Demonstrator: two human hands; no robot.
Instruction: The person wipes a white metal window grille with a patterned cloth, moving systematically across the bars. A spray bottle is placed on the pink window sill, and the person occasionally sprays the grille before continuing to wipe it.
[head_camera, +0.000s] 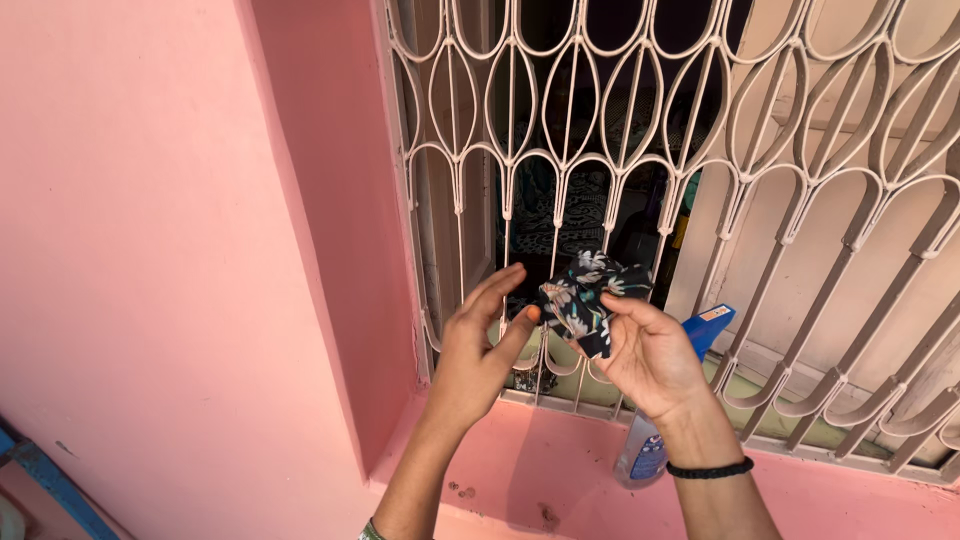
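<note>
Right hand (645, 355) pinches the dark flowered cloth (585, 295), left hand (480, 345) open beside it; I fear it slipping through the window grille (800, 200).

Both forearms are bare, with no sleeves reaching the wrists. The right hand (648, 362) has a thin black braided cord bracelet (711, 468) sitting snug round its wrist, and the nails that show on it are short and unpainted. The left hand (478, 350) has orange polish on the thumbnail, and low on that forearm, at the near edge, a sliver of green patterned band (371, 531) shows.
</note>
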